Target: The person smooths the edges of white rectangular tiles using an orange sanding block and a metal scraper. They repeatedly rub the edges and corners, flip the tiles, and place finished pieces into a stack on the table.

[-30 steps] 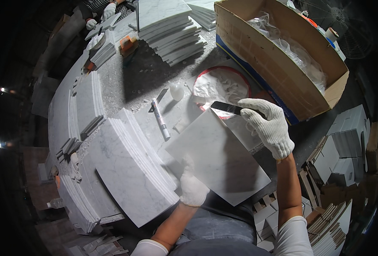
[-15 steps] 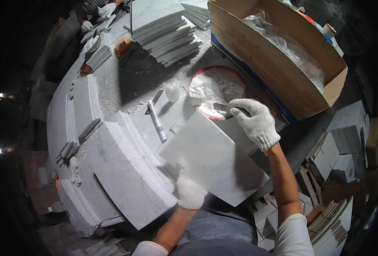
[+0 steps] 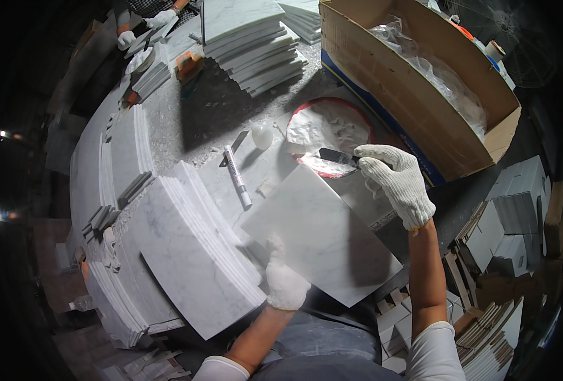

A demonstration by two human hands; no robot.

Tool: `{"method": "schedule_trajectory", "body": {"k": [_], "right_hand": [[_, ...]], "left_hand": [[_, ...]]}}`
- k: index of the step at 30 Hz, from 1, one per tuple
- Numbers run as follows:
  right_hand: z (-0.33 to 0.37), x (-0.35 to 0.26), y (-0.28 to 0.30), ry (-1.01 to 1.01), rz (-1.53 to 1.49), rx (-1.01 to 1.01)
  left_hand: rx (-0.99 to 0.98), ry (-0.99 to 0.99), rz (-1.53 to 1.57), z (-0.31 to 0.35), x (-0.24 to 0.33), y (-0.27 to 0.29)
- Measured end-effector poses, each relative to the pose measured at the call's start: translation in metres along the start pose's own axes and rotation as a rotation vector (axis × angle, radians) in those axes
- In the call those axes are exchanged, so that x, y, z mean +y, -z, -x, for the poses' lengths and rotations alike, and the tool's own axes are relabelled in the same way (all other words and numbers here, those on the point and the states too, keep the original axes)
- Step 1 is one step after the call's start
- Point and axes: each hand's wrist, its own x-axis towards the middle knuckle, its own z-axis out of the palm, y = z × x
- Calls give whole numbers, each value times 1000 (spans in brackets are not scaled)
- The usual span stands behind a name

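Observation:
My right hand [image 3: 395, 181], in a white knitted glove, pinches a putty knife [image 3: 337, 157] whose dark blade reaches over a red-rimmed bowl [image 3: 371, 127]. White paste [image 3: 319, 127] with an uneven surface fills much of the bowl. A grey-veined white marble tile [image 3: 332, 222] lies tilted in front of me, one corner beside the bowl. My left hand [image 3: 288, 282], gloved too, grips its left edge with the thumb on top; the other fingers are hidden. A hazy patch blurs the tile near that thumb. Left of the tile lies a white marker [image 3: 238, 179], by a whitish rounded object [image 3: 262, 135].
Marble tiles are stacked at left [image 3: 192, 254] and at the back [image 3: 249, 44]. A large cardboard box [image 3: 389, 89] holding clear plastic stands behind the bowl. White cartons [image 3: 516, 203] sit at the right. A co-worker's gloved hands [image 3: 160, 19] show at far left.
My right hand has moved slightly to the right with the putty knife, whose blade now looks darker. The whole view has shifted slightly. My left hand stays on the tile.

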Motion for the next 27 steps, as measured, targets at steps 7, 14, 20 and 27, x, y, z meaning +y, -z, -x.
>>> {"method": "schedule_trajectory", "body": {"k": [7,14,20,27], "right_hand": [[6,-6,-8,96,31,-21],[7,-5,-10,187,128,-10],[12,-9,-13,195,153,5],[15,-10,-14,243,190,28]], "left_hand": [[57,12,-13,-3,-2,8],[0,35,43,0,1,3],[-6,12,46,2,2,-5],[20,7,23,0,0,4]]}}
